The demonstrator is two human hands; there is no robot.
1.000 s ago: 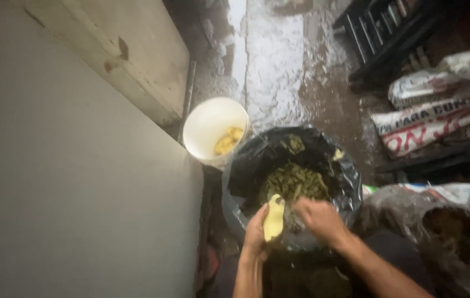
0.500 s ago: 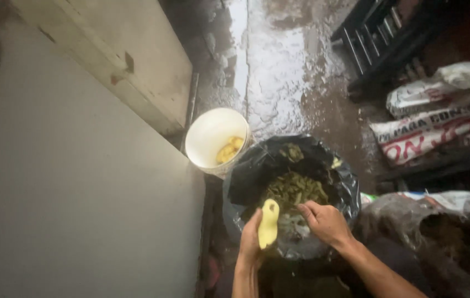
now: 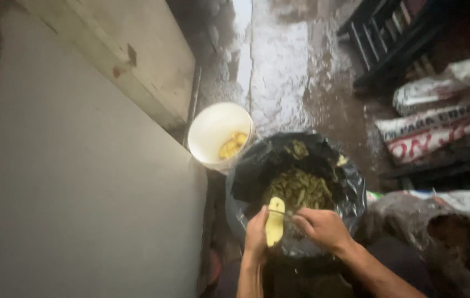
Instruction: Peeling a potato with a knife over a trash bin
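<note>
a person's left hand (image 3: pixel 256 234) gripped a pale yellow, nearly peeled plantain (image 3: pixel 274 222) over a black-lined bin of green peelings (image 3: pixel 301 187); the right hand (image 3: pixel 323 227) pinched something unclear against it. few peeled pieces lay in the white plastic bucket (image 3: pixel 213 129).

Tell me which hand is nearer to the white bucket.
Left. The left hand, holding a pale peeled piece, sits below the white bucket; the right hand lies farther off to its lower right.
</note>
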